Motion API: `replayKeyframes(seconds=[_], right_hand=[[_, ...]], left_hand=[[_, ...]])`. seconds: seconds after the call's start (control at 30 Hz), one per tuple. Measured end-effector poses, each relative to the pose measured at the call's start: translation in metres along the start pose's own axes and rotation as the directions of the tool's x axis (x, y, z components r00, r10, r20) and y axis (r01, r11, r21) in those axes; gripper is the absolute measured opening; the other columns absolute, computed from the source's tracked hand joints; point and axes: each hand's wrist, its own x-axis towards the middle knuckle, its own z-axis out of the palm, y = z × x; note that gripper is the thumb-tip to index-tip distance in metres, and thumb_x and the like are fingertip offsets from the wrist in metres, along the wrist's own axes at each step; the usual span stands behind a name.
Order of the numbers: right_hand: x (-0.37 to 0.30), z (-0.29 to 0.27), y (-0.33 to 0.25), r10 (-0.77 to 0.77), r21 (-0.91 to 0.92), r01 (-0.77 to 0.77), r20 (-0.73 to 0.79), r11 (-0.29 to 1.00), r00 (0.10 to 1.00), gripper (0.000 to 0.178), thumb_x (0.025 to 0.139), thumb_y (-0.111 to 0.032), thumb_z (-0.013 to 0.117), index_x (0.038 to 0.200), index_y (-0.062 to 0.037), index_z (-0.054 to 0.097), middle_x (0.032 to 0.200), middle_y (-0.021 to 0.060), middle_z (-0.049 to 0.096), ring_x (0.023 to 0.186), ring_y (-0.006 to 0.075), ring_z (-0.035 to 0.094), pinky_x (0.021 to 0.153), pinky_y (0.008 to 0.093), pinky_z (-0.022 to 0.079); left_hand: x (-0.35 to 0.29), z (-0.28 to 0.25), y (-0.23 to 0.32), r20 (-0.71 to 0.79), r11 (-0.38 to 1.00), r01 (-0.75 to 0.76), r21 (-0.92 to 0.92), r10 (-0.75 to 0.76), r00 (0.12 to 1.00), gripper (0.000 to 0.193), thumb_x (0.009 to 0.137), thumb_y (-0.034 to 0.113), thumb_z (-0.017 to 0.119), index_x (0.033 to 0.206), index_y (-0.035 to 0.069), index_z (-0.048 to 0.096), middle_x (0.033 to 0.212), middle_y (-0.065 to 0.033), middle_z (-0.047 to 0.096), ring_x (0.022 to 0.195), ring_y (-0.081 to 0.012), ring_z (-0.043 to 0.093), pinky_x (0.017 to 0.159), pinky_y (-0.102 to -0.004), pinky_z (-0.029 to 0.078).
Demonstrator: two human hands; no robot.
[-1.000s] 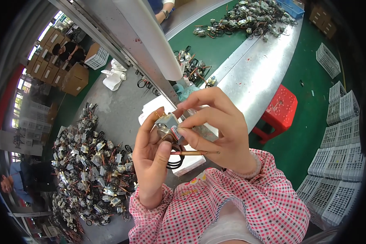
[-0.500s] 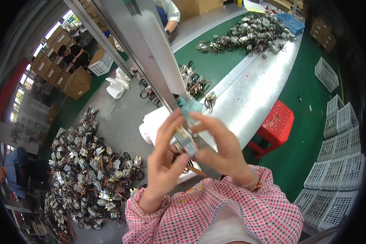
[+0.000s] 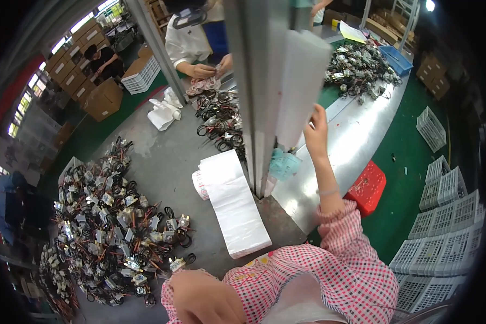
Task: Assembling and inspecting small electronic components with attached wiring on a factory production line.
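My left hand (image 3: 208,298) is close in at the lower edge, over my checked sleeve. It is smeared, its back shows and its fingers are hidden. Stretched out past the metal post, my right hand (image 3: 317,134) is beside a whitish plastic-wrapped panel (image 3: 299,81). Its fingers are bent together; whatever may be in them cannot be made out. A long white paper strip (image 3: 236,202) lies on the grey table (image 3: 162,162) between my arms. To its left is a large heap of small metal parts with black and copper-coloured leads (image 3: 121,227).
The metal post (image 3: 254,108) rises from the table, with a teal cloth (image 3: 283,164) at its foot. Another heap of parts (image 3: 362,70) lies far right near a blue tray (image 3: 396,60). A red stool (image 3: 367,189) stands right. Across the table a person's hands (image 3: 210,69) handle something small.
My hands have parted: the right reached forward and right past the post, the left drew back toward me. The metal part they held is out of sight, and the paper strip is uncovered.
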Motion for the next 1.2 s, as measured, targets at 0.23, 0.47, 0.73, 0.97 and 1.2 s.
replayKeyframes(seconds=[0.23,0.47,0.73,0.97,1.2], right_hand=[[0.074,0.077,0.129,-0.317,-0.476,0.416,0.277,0.775,0.907,0.033,0.075,-0.006,0.059,0.108,-0.0014,0.052,0.090,0.0148,0.063,0.085,0.0301,0.060,0.075,0.0371,0.047],[0.074,0.096,0.098,0.183,-0.645,0.296,0.568,0.705,0.802,0.035,0.076,-0.008,0.053,0.111,-0.0079,0.057,0.087,0.0198,0.062,0.079,0.0369,0.059,0.072,0.0410,0.046],[0.060,0.068,0.084,0.148,-0.492,0.156,0.524,0.856,0.839,0.022,0.083,-0.018,0.056,0.099,-0.0024,0.060,0.086,0.0120,0.063,0.078,0.0234,0.060,0.071,0.0317,0.046],[0.060,0.072,0.115,0.018,-0.427,0.270,0.561,0.863,0.828,0.026,0.086,-0.016,0.056,0.109,-0.0040,0.057,0.094,0.0103,0.060,0.084,0.0190,0.057,0.076,0.0298,0.045],[0.054,0.066,0.120,0.114,-0.303,0.046,0.489,0.952,0.865,0.022,0.088,-0.013,0.054,0.107,-0.0010,0.057,0.098,0.0054,0.061,0.087,0.0124,0.056,0.076,0.0256,0.045]], left_hand=[[-0.027,0.014,0.004,-0.007,0.997,-0.064,0.035,0.064,0.998,0.017,0.082,0.016,0.057,0.074,0.001,0.057,0.064,-0.0115,0.048,0.054,-0.0280,0.050,0.046,-0.0374,0.038],[-0.061,0.012,0.008,-0.107,0.989,-0.121,0.088,0.130,0.986,0.024,0.084,0.023,0.055,0.072,0.002,0.058,0.065,-0.0107,0.049,0.054,-0.0275,0.049,0.047,-0.0371,0.038],[-0.100,0.003,0.000,-0.396,0.875,0.344,0.340,-0.199,0.896,0.029,0.082,0.010,0.057,0.106,-0.004,0.053,0.084,-0.0184,0.059,0.074,-0.0314,0.057,0.063,-0.0363,0.047],[-0.134,0.023,-0.034,-0.873,0.008,0.992,0.125,-0.475,0.114,0.062,0.076,0.018,0.064,0.129,0.004,0.038,0.116,-0.0195,0.047,0.107,-0.0342,0.046,0.088,-0.0348,0.040],[-0.142,0.033,-0.034,-0.793,0.108,0.994,-0.028,-0.608,0.044,0.080,0.076,0.013,0.066,0.140,0.018,0.019,0.128,-0.0217,0.023,0.087,-0.0335,0.056,0.082,-0.0366,0.044]])
